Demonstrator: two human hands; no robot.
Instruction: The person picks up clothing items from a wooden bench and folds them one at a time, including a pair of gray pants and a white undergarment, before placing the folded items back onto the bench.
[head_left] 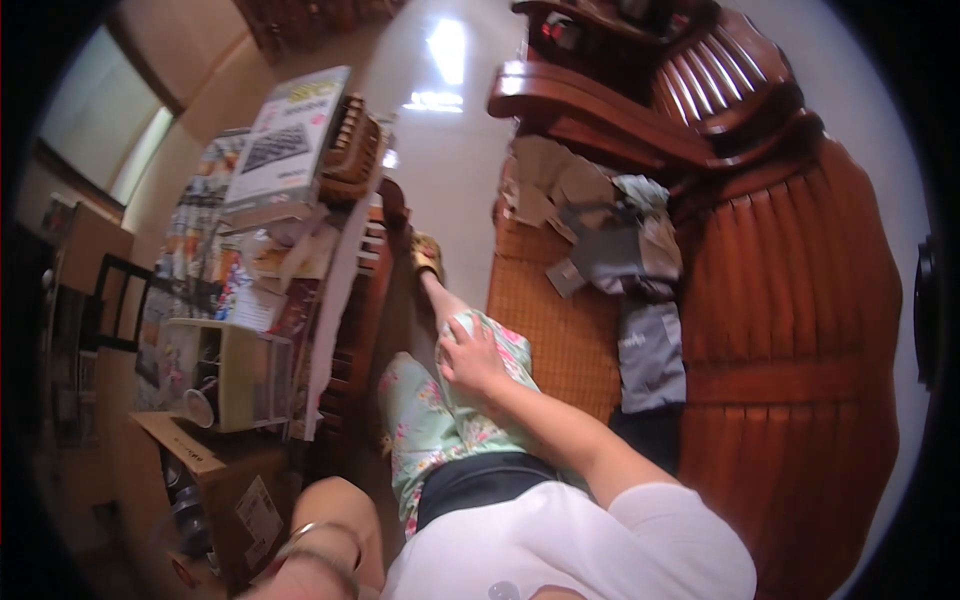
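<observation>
At the lower edge, a white top (560,545) is seen closest to the view. To its left, a bent arm is circled by a bangle (325,528) near the wrist; the left hand (298,582) is blurred and cut off by the edge, so whether its fingers are apart, together or clamped on anything cannot be told.

Above a dark waistband (482,485), pale green floral trousers (420,425) are worn over both legs. The right knee is covered by the right hand (473,358), laid palm down with its fingers somewhat spread; the trouser cloth lies directly beneath the palm and is touched by it, and whether any is pinched cannot be told. Below that knee, the shin is left bare down to a yellowish slipper (427,256).

On the left, an open cardboard box (245,515) is seen, with a pale green container (230,375) beyond it. On the right, a grey package (652,350) is placed beside a woven mat (555,320), along a slatted wooden bench (780,300). Farther off, brown paper (570,188) is heaped on the seat, and a wicker basket (350,160) is set beside a white printed box (285,145). Pale floor (435,150) is shown between the two sides.
</observation>
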